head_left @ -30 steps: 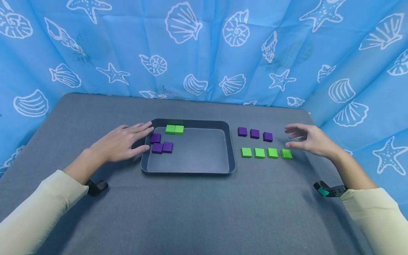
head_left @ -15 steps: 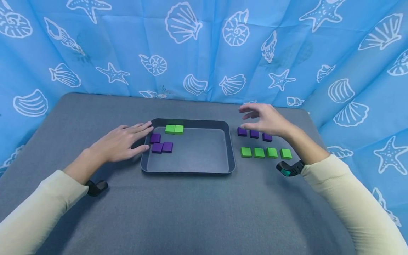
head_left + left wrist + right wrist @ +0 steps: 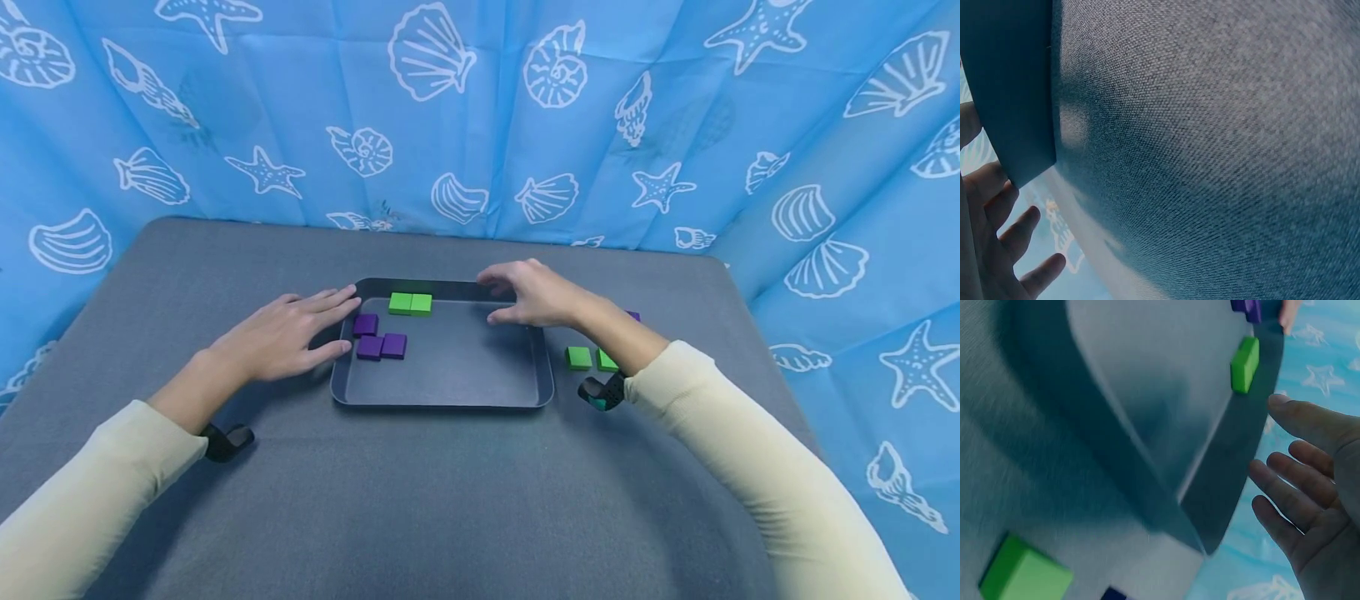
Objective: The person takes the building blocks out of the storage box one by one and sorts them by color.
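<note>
My left hand (image 3: pixel 281 337) touches the left rim of a dark rectangular tray (image 3: pixel 465 367), fingers extended. In the left wrist view its fingers (image 3: pixel 1019 234) lie against the tray's outer wall. My right hand (image 3: pixel 534 293) hovers over the tray's back right corner, fingers loosely bent and nothing between them. Inside the tray, two green blocks (image 3: pixel 410 304) sit side by side along the back wall. Three purple blocks (image 3: pixel 394 346) are grouped near its left wall. The right wrist view shows the right hand (image 3: pixel 1310 494) beside the tray wall, apart from the green block (image 3: pixel 1245 365) inside.
Right of the tray, green blocks (image 3: pixel 578 358) lie on the grey table (image 3: pixel 420 500), partly hidden by the right forearm. Just one edge of a purple block (image 3: pixel 634 316) shows behind the arm. A blue curtain (image 3: pixel 487 125) with shell prints borders the table.
My right hand has swept left, from beside the rightmost green block, past the loose purple blocks, to above the tray. The left hand and all visible blocks have stayed put.
</note>
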Available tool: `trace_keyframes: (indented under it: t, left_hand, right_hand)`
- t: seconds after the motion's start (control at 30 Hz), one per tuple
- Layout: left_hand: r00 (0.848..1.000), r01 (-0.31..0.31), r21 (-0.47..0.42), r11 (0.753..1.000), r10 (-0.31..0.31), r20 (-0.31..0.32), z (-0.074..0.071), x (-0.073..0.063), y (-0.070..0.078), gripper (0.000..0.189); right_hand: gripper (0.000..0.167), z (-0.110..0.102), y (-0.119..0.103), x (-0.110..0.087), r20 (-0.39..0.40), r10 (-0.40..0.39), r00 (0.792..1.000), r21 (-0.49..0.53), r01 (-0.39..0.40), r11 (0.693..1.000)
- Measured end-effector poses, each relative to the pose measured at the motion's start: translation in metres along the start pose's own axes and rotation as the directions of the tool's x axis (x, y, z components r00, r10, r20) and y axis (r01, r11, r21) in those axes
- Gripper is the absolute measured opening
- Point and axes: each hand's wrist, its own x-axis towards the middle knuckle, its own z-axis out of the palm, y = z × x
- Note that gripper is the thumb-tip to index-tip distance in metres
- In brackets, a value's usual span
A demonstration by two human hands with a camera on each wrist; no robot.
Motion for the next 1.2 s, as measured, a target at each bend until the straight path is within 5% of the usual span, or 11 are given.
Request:
trace_keyframes:
  t: [0.47,1.2]
  left_hand:
    - [1.000,0.009,0.004,1.000,-0.009,0.025,0.000,0.000,-0.002,0.071]
    - [0.999,0.014,-0.004,1.000,-0.014,0.037,-0.001,0.003,-0.003,0.072]
  right_hand:
    - [0.054,0.028,-0.020,0.033,0.050,-0.026,0.998,0.118,0.020,0.993]
    - [0.049,0.044,-0.018,0.059,0.064,-0.003,0.998,0.148,-0.007,0.989]
